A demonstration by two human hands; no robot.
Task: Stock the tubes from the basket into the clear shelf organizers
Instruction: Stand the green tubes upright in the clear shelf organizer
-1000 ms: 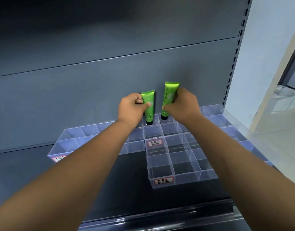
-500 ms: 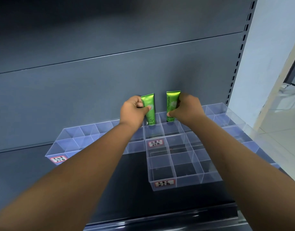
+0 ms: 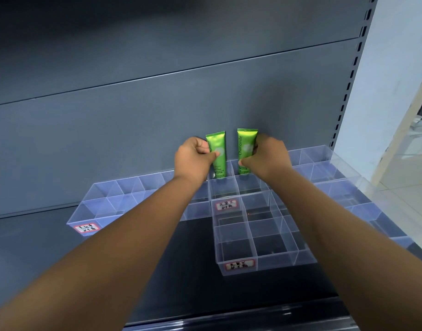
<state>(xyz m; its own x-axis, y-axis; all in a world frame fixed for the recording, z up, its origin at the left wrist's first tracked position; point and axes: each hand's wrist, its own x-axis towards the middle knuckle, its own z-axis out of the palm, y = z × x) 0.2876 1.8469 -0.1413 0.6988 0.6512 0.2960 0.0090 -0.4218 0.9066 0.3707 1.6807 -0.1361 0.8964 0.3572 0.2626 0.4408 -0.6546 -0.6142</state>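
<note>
Green and upright, the left tube (image 3: 218,151) and the right tube (image 3: 245,145) stand side by side, their lower ends in neighbouring back compartments of the middle clear organizer (image 3: 224,194). Your left hand (image 3: 193,158) has its grip pinched on the left tube; your right hand (image 3: 268,156) grasps the right tube likewise.

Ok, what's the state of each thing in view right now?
left tube: upright, lower end in a back-row compartment.
right tube: upright, in the neighbouring compartment.
left hand: grips left tube.
right hand: grips right tube.
front organizer: labelled, holds no tubes.
</note>
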